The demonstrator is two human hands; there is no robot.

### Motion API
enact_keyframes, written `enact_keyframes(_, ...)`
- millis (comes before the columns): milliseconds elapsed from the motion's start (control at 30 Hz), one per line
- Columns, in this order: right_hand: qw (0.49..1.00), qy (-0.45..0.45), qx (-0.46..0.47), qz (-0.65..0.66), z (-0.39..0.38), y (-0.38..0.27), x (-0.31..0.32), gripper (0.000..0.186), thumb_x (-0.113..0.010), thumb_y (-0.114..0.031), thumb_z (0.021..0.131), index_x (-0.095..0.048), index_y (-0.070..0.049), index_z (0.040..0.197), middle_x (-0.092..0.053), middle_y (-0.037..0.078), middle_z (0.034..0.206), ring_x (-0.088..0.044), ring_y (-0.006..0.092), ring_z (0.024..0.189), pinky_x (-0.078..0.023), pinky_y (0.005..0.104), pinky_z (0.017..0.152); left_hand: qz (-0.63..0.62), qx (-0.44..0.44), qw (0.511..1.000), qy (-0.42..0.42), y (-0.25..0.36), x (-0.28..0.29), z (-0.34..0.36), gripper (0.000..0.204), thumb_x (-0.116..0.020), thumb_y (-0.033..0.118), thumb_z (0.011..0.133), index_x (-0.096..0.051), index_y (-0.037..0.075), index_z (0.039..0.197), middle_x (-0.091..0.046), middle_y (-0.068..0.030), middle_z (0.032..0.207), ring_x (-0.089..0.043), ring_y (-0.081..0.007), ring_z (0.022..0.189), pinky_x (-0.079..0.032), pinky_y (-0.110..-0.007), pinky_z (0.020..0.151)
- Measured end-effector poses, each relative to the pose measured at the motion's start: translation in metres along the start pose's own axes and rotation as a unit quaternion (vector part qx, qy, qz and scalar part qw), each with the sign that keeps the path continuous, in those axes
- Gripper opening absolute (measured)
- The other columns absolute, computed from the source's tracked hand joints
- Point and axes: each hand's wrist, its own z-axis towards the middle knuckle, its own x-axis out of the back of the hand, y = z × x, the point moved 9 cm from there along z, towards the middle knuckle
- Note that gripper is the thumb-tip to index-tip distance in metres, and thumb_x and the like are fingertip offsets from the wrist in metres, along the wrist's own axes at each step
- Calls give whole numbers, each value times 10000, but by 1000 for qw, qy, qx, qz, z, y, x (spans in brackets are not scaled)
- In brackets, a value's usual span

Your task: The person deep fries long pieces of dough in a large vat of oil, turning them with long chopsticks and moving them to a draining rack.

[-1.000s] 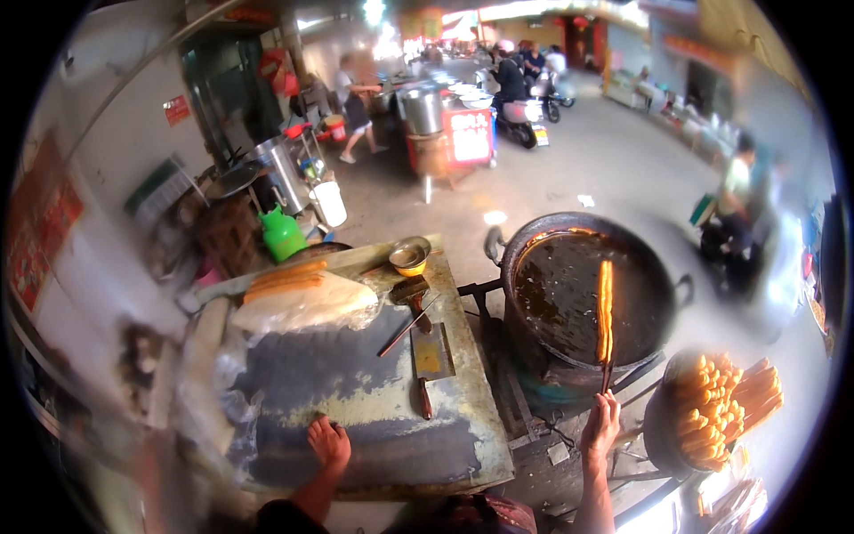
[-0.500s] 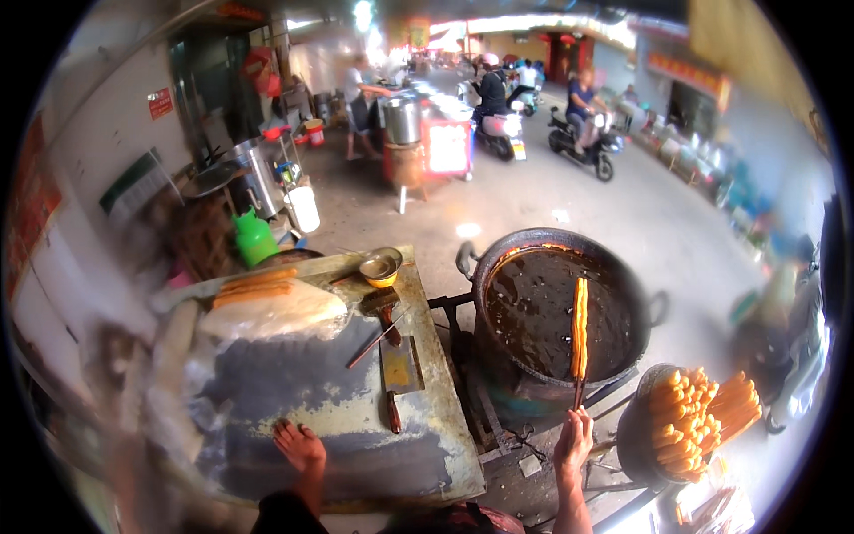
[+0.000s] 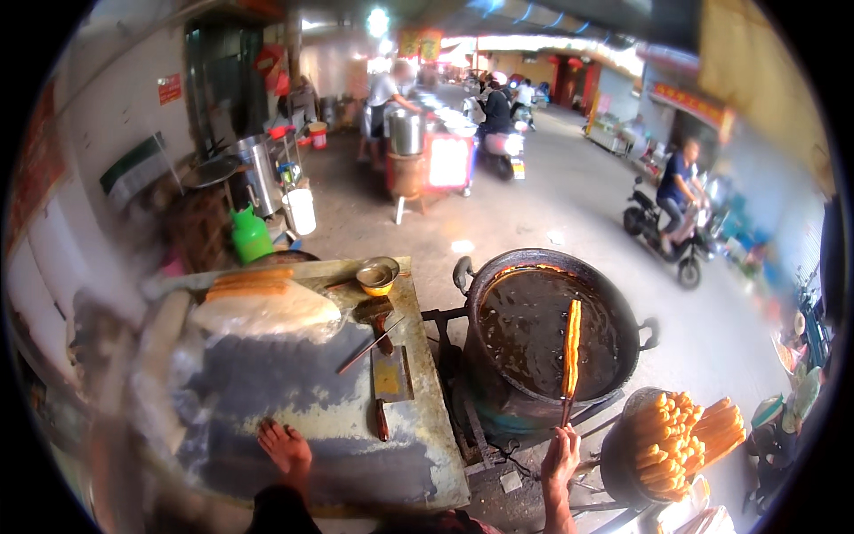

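Observation:
My right hand (image 3: 559, 456) is closed round a pair of dark chopsticks (image 3: 567, 410) at the near side of the pot. They grip the lower end of a long golden fried dough stick (image 3: 572, 347), which points up over the dark oil (image 3: 525, 329) in the big black pot (image 3: 471, 311). Fingers apart, my left hand (image 3: 286, 448) rests on the floury worktable (image 3: 329, 405) and holds nothing. To its right lie a cleaver (image 3: 390, 378), a thin stick (image 3: 366, 349) and a broad brush (image 3: 375, 311).
Right of the pot stands a wire basket (image 3: 616, 458) of fried dough sticks (image 3: 672, 445). Plastic-covered dough (image 3: 258, 313) and a small bowl (image 3: 378, 278) sit at the table's far side. Beyond are a food cart (image 3: 445, 163), a green gas bottle (image 3: 251, 236) and a passing scooter rider (image 3: 678, 191).
My right hand, chopsticks and dough stick sit slightly lower and further left in view; the whole scene has shifted a little. The scooter rider has come nearer on the right.

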Motion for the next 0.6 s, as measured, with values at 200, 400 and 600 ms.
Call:
enact_keyframes(200,1000,9,4,-12,0,0,-1,203,-618,34,955,-675,-31,1138,-667,210,1139,-678,432,1125,-574,481,913,-2,-8,1000,-1,-5,-7,1,560,-491,263,996,-484,-59,1455,-468,-229,1561,-380,-417,1485,-244,-533,1268)
enact_keyframes(400,1000,28,3,-10,0,-3,1,190,-627,37,955,-668,-41,1123,-667,199,1129,-681,426,1113,-575,485,899,-4,-18,1000,-12,-2,-1,-3,522,-497,242,1013,-490,-68,1434,-466,-269,1539,-393,-428,1469,-273,-561,1246)
enact_keyframes(600,999,48,3,-20,2,-7,2,186,-648,56,941,-670,-42,1097,-668,181,1066,-689,409,1103,-577,469,899,41,-114,992,45,28,25,1,466,-488,208,1015,-494,-56,1398,-513,-265,1429,-478,-432,1317,-377,-548,1125)
